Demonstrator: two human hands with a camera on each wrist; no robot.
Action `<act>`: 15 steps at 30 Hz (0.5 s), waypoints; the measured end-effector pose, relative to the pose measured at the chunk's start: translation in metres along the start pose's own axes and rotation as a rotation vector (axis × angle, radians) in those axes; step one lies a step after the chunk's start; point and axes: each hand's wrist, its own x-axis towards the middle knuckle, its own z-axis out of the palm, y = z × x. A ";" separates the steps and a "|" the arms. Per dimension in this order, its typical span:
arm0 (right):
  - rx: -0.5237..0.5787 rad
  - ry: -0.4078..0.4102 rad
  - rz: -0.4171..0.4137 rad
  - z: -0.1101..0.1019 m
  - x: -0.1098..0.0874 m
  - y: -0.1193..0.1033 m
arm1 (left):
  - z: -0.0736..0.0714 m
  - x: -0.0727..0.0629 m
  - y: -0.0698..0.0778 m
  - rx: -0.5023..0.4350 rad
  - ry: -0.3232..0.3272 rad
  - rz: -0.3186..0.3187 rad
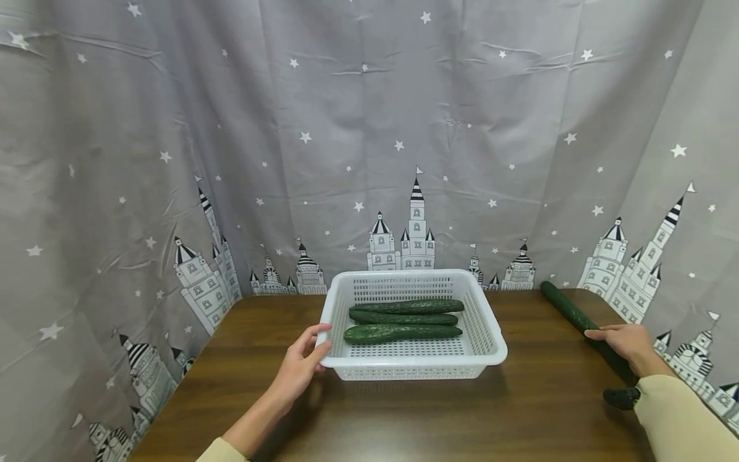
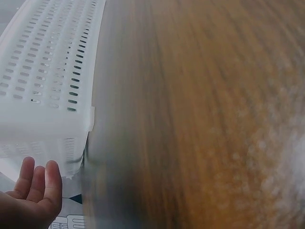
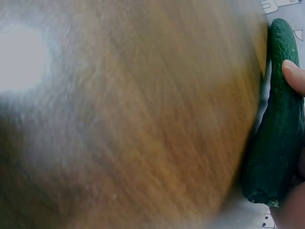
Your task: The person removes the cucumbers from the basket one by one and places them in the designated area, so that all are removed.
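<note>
A white perforated plastic basket (image 1: 412, 370) stands on the brown wooden table, three dark green cucumbers (image 1: 404, 332) lying side by side in it. My left hand (image 1: 301, 359) holds the basket's left side, thumb and fingers at the rim; in the left wrist view several fingers (image 2: 51, 183) curl up beside the basket wall (image 2: 45, 117). Off to the right, my right hand (image 1: 628, 345) grips another long cucumber (image 1: 568, 308) about its middle. The right wrist view shows that cucumber (image 3: 276, 129) lengthwise, with the thumb (image 3: 294, 76) laid across it.
A grey curtain (image 1: 346, 128) printed with stars and castles hangs behind the table and along both sides. Bare wooden tabletop (image 1: 416, 423) lies before the basket and between it and the right hand. A small black device (image 1: 621, 398) is at the right wrist.
</note>
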 end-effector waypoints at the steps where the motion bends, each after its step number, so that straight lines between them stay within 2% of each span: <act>1: -0.003 -0.002 0.000 0.000 0.000 0.000 | 0.000 0.000 0.000 0.001 0.000 -0.004; 10: -0.031 -0.044 0.008 -0.004 -0.001 -0.002 | -0.001 -0.001 -0.002 0.000 -0.007 -0.008; 15: -0.050 -0.028 0.007 -0.007 0.000 -0.003 | -0.001 -0.001 -0.003 0.003 -0.005 0.000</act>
